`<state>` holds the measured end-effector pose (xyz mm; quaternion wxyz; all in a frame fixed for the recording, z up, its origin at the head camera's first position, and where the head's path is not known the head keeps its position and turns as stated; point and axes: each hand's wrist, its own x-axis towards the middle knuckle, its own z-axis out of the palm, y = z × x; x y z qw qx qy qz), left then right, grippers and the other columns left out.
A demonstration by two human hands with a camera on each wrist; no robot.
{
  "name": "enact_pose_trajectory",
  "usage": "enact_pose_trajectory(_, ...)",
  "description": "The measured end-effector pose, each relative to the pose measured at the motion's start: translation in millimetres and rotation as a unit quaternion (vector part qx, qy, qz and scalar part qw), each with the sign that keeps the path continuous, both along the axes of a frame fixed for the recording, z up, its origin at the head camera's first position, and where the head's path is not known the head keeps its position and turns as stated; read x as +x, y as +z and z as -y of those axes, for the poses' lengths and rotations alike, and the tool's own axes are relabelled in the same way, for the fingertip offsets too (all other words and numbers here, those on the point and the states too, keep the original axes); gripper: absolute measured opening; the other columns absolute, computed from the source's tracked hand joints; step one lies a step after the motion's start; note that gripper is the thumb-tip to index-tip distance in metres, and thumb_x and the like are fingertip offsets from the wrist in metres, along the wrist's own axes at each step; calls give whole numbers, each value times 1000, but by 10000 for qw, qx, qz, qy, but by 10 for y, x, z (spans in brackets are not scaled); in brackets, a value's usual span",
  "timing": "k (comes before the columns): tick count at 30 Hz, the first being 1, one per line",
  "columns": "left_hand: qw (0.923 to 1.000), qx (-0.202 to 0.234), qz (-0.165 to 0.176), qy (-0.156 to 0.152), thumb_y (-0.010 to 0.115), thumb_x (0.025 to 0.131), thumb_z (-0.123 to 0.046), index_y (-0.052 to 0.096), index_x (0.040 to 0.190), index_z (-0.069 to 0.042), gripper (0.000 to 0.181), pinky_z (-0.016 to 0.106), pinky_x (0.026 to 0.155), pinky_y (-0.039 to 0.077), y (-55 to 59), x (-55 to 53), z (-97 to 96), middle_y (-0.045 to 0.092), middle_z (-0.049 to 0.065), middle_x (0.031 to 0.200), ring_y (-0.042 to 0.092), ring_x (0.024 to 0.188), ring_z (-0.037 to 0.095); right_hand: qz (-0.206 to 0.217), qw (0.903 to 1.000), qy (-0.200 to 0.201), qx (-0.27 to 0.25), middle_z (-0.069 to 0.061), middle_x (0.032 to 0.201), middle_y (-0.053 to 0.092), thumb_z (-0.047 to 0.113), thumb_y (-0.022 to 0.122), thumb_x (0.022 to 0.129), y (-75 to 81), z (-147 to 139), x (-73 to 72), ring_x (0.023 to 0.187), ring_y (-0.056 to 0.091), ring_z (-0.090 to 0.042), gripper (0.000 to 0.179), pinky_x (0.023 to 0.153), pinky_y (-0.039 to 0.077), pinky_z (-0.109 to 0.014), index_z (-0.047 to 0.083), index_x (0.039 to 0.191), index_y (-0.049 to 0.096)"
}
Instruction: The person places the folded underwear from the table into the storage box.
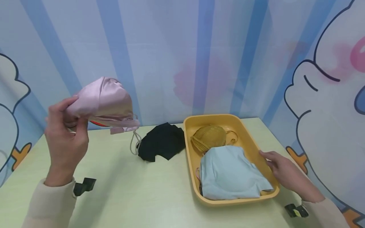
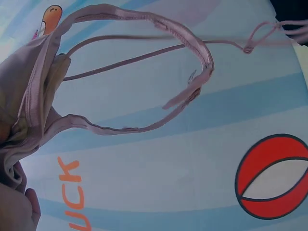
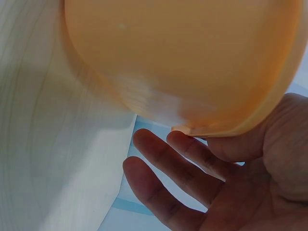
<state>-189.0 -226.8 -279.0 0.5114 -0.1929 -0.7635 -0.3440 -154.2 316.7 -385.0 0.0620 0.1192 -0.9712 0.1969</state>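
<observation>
My left hand (image 1: 67, 139) grips a shiny pink bra (image 1: 109, 99) by one end, raised above the left side of the table. Its band (image 2: 127, 13) hangs in a loop in the left wrist view, with thin straps (image 2: 125, 61) stretching to the right. At the right, my right hand (image 1: 288, 169) pinches the side rim of a yellow plastic tub (image 1: 190, 172) between thumb and forefinger; the other fingers (image 3: 154, 187) extend loosely below the rim. Inside the tub, a mustard bra (image 1: 209, 137) sits at the back and a folded pale blue garment (image 1: 231, 174) in front.
A crumpled black garment (image 1: 162, 142) lies on the pale table (image 1: 142, 193), against the tub's left side. Behind the table hangs a blue striped cloth backdrop (image 1: 159, 57) with cartoon figures. Pink and dark bits show beside the blue garment.
</observation>
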Motion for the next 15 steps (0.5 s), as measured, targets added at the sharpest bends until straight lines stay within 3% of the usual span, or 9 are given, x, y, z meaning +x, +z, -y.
enact_pose_trajectory(7,9984,316,-320,-356,55,85,8,53,122,5,38,16,66,38,88,38,-180,58,22,109,48,72,1,12,10000,-28,-67,-22,119,57,-4,53,92,-3,5,1,99,59,-37,39,71,51,-42,-4,131,51)
enact_pose_trajectory(15,9941,580,-553,-726,54,84,6,55,118,5,34,21,64,32,192,-32,-469,54,23,93,45,68,7,-34,10000,16,-64,-22,118,58,-5,52,92,-1,-1,4,98,59,-37,39,71,51,-42,-5,131,51)
